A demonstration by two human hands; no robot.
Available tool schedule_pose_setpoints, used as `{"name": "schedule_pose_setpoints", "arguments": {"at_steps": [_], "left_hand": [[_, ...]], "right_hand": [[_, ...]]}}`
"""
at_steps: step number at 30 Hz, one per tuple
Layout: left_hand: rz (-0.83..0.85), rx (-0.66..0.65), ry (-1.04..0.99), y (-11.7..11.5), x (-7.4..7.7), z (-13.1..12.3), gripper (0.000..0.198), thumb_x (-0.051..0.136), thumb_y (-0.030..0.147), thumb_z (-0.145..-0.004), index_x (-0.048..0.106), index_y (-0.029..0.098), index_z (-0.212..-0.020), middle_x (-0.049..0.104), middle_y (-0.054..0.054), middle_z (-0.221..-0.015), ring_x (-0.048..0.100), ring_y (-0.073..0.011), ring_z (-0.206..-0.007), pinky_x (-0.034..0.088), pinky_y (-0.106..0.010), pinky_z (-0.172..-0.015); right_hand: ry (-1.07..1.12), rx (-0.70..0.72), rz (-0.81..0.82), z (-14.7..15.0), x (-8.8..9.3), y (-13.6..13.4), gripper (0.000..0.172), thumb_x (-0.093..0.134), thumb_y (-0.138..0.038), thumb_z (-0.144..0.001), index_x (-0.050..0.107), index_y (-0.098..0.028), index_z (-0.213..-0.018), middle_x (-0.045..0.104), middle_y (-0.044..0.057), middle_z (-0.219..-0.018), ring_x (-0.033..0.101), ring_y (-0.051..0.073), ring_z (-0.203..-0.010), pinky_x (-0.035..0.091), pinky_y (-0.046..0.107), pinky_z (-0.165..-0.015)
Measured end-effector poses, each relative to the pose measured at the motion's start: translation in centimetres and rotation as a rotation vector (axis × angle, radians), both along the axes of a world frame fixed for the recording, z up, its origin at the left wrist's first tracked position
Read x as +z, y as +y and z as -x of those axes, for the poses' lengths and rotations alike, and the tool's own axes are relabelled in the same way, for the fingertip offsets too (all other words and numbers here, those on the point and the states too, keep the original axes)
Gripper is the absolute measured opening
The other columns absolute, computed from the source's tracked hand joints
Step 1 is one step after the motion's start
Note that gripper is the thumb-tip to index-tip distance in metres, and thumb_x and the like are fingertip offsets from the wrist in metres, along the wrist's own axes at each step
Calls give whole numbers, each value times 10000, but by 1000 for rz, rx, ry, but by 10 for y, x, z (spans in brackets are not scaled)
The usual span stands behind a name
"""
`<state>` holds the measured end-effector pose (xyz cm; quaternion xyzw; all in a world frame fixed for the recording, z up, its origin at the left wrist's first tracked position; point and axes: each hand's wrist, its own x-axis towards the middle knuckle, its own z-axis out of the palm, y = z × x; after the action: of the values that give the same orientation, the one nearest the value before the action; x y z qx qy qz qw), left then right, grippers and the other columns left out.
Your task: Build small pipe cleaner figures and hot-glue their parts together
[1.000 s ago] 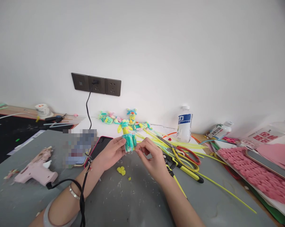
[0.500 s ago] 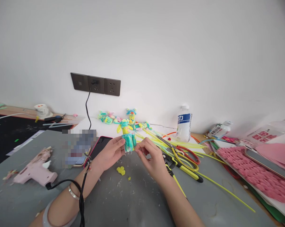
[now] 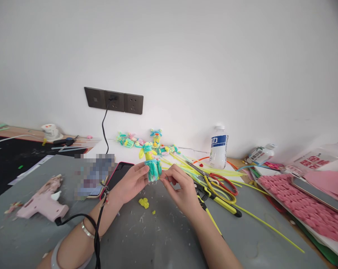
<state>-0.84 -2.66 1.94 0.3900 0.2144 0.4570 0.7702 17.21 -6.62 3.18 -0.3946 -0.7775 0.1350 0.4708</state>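
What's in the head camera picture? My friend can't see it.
A left hand holds a small yellow and teal figure over a gray mat, with the right hand, fingertips together, at its lower edge. A glue gun lies to the left, scissors to the right, and more figures sit behind, near the wall.

We see a turquoise and yellow doll (image 3: 153,170), a pale pink glue gun (image 3: 42,206), a grey mat (image 3: 169,239), a blue-banded white bottle (image 3: 218,153), yellow-and-black pliers (image 3: 224,205) and a braid-patterned pink cloth (image 3: 300,200).
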Motion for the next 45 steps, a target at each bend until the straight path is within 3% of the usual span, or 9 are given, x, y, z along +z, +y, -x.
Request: {"name": "schedule_pose_setpoints", "arguments": {"at_steps": [6,12,20,25,30,37,41,45], "left_hand": [[-7,-17,-1,0,1,1,344,775,382,-775,746,152,-1029,751,-105,-997,674,-249,-971,507,-313,-825],[-11,-40,-31,-1,2,1,344,722,325,-834,696,188,-1148,732,-93,-1104,661,-242,-1040,497,-319,-882],[2,-27,-35,-2,3,0,238,756,293,-798,745,157,-994,750,-88,-991,679,-224,-944,506,-289,-792],[-2,-20,-33,-2,3,1,231,767,294,-789,750,160,-977,746,-69,-924,672,-185,-856,497,-255,-730],[-10,-22,-38,-2,2,1,226,756,289,-800,747,165,-988,738,-71,-931,670,-194,-889,506,-260,-749],[11,32,-30,-4,7,0,177,763,282,-790,746,163,-920,737,-68,-926,666,-154,-792,517,-227,-685],[25,121,-51,-5,12,-1,167,769,225,-771,739,179,-928,739,-57,-989,679,-185,-906,539,-262,-761],[10,156,-45,-5,10,-1,218,786,227,-746,735,183,-953,745,-50,-969,677,-220,-976,536,-316,-843]], "right_hand": [[12,1,-1,0,2,-1,120,528,-143,-938,589,-213,-862,441,-11,-711,442,142,-628,365,250,-559],[23,-5,-26,-1,3,-1,119,561,-113,-910,591,-208,-845,428,-23,-691,436,135,-612,355,244,-555],[17,23,7,-2,3,-1,121,541,-117,-927,583,-208,-857,436,-20,-714,444,136,-637,359,243,-575],[2,24,16,-2,3,-2,130,528,-109,-930,572,-209,-858,423,-21,-723,439,135,-645,363,242,-584],[2,10,-50,-1,3,0,135,551,-87,-913,588,-211,-873,420,-31,-702,437,129,-625,356,238,-568],[99,-42,-38,-3,-1,-1,110,565,-135,-918,573,-227,-978,433,-44,-702,432,126,-610,368,242,-582],[236,-120,3,-4,0,-1,63,507,-192,-954,536,-228,-997,457,-38,-713,441,132,-616,372,244,-575],[148,-107,-13,-5,2,0,64,523,-202,-949,574,-212,-911,479,-25,-722,437,132,-610,362,255,-576]]}}
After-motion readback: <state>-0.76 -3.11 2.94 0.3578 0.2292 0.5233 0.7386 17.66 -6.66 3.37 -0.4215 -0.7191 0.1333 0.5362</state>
